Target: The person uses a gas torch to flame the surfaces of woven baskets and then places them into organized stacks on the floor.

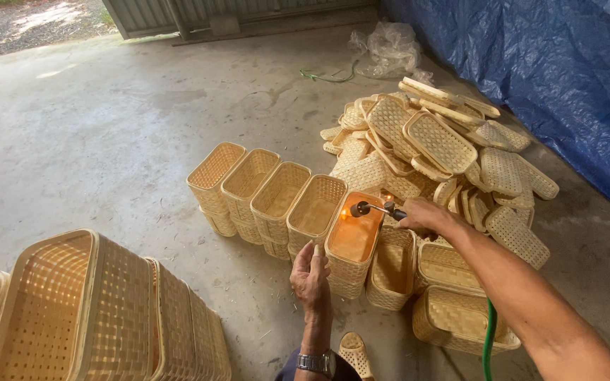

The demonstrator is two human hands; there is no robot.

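Torch flame inside a woven basket

The right hand (423, 213) grips a gas torch (375, 209), its flame lighting the basket (353, 243) just left of it orange. The left hand (311, 276) rests open against that basket's near rim. Beyond the right hand lies a pile of lids (435, 144).

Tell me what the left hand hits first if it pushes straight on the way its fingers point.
The left hand points up and away, fingertips already at the near rim of the glowing basket under the torch. It would likely meet that rim first, though depth is hard to judge.
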